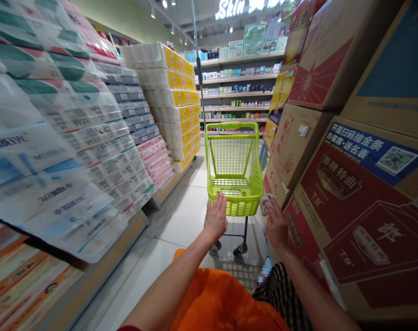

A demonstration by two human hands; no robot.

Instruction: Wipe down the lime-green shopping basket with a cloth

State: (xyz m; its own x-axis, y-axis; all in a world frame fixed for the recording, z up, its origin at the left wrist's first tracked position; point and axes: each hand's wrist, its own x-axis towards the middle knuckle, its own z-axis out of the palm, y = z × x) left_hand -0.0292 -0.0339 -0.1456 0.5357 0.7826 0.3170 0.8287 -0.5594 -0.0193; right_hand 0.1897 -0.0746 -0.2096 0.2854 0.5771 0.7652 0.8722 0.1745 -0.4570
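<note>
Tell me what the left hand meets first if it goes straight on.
The left hand meets the lime-green cart basket first; its fingertips may already touch, depth is unclear.

The right hand (276, 226) hides most of a small whitish packet (267, 204), so its kind cannot be told. Near the floor on the right, a pixelated patch (264, 270) blurs whatever lies there. The products on the far shelves (236, 87) are too small to read. The near-left plastic-wrapped paper packs (30, 151) blur and run off the left edge, the cartons (377, 216) off the right, and the lit sign (246, 8) off the top.
</note>
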